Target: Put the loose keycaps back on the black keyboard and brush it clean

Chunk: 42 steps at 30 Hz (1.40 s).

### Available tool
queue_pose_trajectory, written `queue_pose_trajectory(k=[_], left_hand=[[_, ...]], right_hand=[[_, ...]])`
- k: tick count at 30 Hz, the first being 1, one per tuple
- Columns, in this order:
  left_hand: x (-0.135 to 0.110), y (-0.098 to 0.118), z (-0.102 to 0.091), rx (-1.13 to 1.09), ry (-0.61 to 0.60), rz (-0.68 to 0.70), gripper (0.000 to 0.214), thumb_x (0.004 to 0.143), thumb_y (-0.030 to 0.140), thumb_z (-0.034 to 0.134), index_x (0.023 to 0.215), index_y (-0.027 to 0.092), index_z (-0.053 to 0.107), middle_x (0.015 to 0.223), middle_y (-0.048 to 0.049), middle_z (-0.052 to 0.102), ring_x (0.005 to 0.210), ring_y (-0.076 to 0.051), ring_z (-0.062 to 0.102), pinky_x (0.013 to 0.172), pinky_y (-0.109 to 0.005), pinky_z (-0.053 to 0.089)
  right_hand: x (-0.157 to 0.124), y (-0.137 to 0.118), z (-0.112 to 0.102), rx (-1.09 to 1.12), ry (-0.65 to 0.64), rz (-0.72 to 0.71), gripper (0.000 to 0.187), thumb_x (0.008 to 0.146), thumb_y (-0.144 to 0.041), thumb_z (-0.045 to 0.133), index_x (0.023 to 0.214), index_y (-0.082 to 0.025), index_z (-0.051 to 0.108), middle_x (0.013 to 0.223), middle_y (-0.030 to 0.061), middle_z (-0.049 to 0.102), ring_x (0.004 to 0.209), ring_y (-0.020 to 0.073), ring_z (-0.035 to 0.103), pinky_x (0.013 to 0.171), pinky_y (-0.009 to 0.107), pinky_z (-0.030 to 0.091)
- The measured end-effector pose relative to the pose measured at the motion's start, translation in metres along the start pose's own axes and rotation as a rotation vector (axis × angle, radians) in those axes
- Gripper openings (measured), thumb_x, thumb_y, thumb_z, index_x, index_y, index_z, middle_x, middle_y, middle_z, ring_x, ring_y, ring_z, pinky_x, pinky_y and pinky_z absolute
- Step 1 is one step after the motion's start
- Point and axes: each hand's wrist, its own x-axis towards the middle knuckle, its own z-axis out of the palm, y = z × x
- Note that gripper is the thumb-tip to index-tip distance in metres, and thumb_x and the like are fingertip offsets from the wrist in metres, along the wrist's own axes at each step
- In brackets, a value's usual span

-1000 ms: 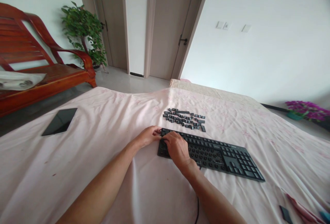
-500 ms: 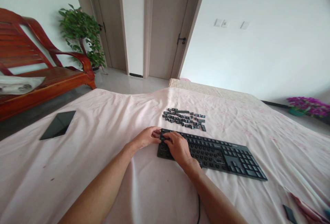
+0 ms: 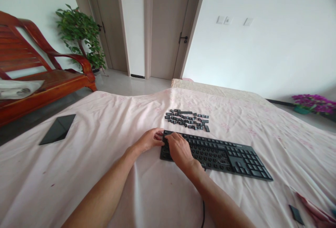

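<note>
The right hand (image 3: 180, 148) bends over the upper left corner of the keyboard (image 3: 220, 156), thumb and forefinger drawn close together in a narrow grip; whether they pinch a key cannot be told, since the hand hides the tips. Over the last second it shifts only slightly toward that corner. The left hand (image 3: 150, 139) stays at the keyboard's left edge, fingers curled and thumb apart from them, touching or just beside the frame; whether this grip holds anything is too small to tell.

The keyboard lies slantwise on the pink cloth (image 3: 168, 193), its left end under the hands and its right end angled toward the cloth's near right part. Bare sockets show across its main block, while the top row and the number pad have their keys. A cable (image 3: 203, 208) runs toward the near edge.

Beyond the keyboard, the loose keys (image 3: 186, 118) lie in rough rows, with no clear change in their layout, so the work appears to centre on the one corner. A phone (image 3: 58, 129) rests near the cloth's left edge, well apart.
</note>
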Motion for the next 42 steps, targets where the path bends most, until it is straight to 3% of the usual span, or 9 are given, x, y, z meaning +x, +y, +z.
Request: queue_pose_trajectory(k=[3, 7, 13, 16, 22, 29, 42], left_hand=[[-0.003, 0.006, 0.000, 0.047, 0.050, 0.057, 0.072, 0.057, 0.024, 0.079, 0.124, 0.019, 0.056, 0.110, -0.0093, 0.058, 0.074, -0.013, 0.056, 0.071, -0.028, 0.046], [-0.007, 0.018, 0.002, 0.098, 0.067, 0.159, 0.055, 0.061, 0.027, 0.077, 0.114, 0.021, 0.063, 0.107, -0.0062, 0.058, 0.071, -0.011, 0.054, 0.068, -0.025, 0.045], [-0.011, 0.037, 0.007, -0.163, -0.027, 0.115, 0.041, 0.066, 0.029, 0.075, 0.103, 0.014, 0.066, 0.086, -0.0047, 0.066, 0.074, -0.013, 0.057, 0.072, -0.025, 0.045], [-0.014, 0.046, 0.008, -0.217, 0.002, 0.091, 0.038, 0.066, 0.031, 0.075, 0.098, 0.013, 0.067, 0.087, -0.0058, 0.067, 0.078, -0.015, 0.059, 0.073, -0.026, 0.045], [-0.018, 0.058, 0.006, -0.262, 0.109, 0.070, 0.027, 0.066, 0.031, 0.074, 0.086, 0.013, 0.069, 0.079, -0.0042, 0.069, 0.069, -0.013, 0.059, 0.067, -0.025, 0.046], [-0.016, 0.052, 0.012, -0.374, 0.257, 0.086, 0.022, 0.063, 0.027, 0.077, 0.080, 0.016, 0.070, 0.065, 0.0008, 0.064, 0.055, -0.007, 0.049, 0.055, -0.020, 0.039], [-0.022, 0.066, 0.011, -0.486, 0.203, 0.044, 0.029, 0.056, 0.032, 0.081, 0.076, 0.015, 0.069, 0.064, -0.0006, 0.065, 0.053, -0.009, 0.055, 0.053, -0.023, 0.042]], right_hand=[[-0.001, 0.007, 0.001, 0.165, 0.058, 0.030, 0.028, 0.089, -0.014, 0.043, 0.101, -0.021, 0.067, 0.097, 0.0065, 0.066, 0.093, 0.0170, 0.059, 0.083, 0.025, 0.043], [0.000, 0.017, 0.007, 0.507, 0.150, 0.163, 0.025, 0.084, -0.018, 0.048, 0.097, -0.022, 0.070, 0.095, 0.0032, 0.070, 0.089, 0.0167, 0.063, 0.083, 0.027, 0.045], [-0.001, 0.017, 0.008, 0.877, 0.151, 0.319, 0.026, 0.078, -0.028, 0.055, 0.098, -0.019, 0.067, 0.079, 0.0020, 0.070, 0.069, 0.0158, 0.064, 0.064, 0.027, 0.049], [-0.001, 0.011, 0.004, 1.029, 0.199, 0.369, 0.024, 0.074, -0.029, 0.060, 0.095, -0.019, 0.066, 0.078, 0.0023, 0.069, 0.067, 0.0151, 0.063, 0.058, 0.025, 0.049], [0.002, -0.001, 0.000, 1.585, 0.228, 0.456, 0.029, 0.068, -0.036, 0.072, 0.086, -0.015, 0.065, 0.072, 0.0014, 0.065, 0.061, 0.0113, 0.059, 0.052, 0.021, 0.048], [-0.003, -0.011, -0.003, 1.842, 0.158, 0.473, 0.036, 0.066, -0.047, 0.074, 0.072, -0.013, 0.065, 0.068, 0.0029, 0.065, 0.056, 0.0087, 0.056, 0.051, 0.020, 0.047], [-0.010, -0.025, -0.008, 2.241, 0.005, 0.391, 0.029, 0.067, -0.036, 0.078, 0.079, -0.012, 0.067, 0.080, 0.0039, 0.067, 0.058, 0.0059, 0.056, 0.047, 0.014, 0.043]])
